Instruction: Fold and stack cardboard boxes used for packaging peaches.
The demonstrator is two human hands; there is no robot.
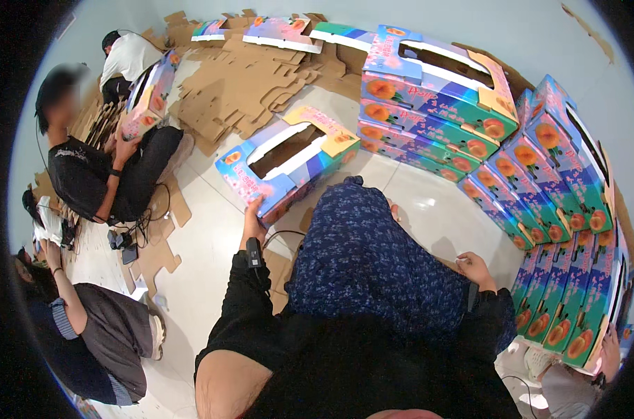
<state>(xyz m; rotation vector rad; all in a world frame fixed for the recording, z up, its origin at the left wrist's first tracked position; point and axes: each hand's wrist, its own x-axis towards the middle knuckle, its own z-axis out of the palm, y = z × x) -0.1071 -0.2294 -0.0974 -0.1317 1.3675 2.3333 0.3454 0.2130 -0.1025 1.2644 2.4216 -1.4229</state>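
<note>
A colourful fruit carton (299, 178) with peach pictures and a long open slot in its top stands on the floor ahead of me, left of my knees. My left hand (254, 222) grips its near left corner, the fingers pressed on the side panel; part of the grip is hidden by the box. My right hand (476, 269) is off to the right beside my blue patterned skirt (373, 258), its fingers loosely bent and apart, holding nothing. Nearest to it are stacked cartons (561, 286) of the same kind.
More cartons (429, 105) are piled ahead on the right. Flat brown cardboard (233, 87) lies against the back wall. On the left a seated person (86, 174) holds another carton (146, 101); other people sit nearby. Another person's hand (610, 349) touches the stack at lower right.
</note>
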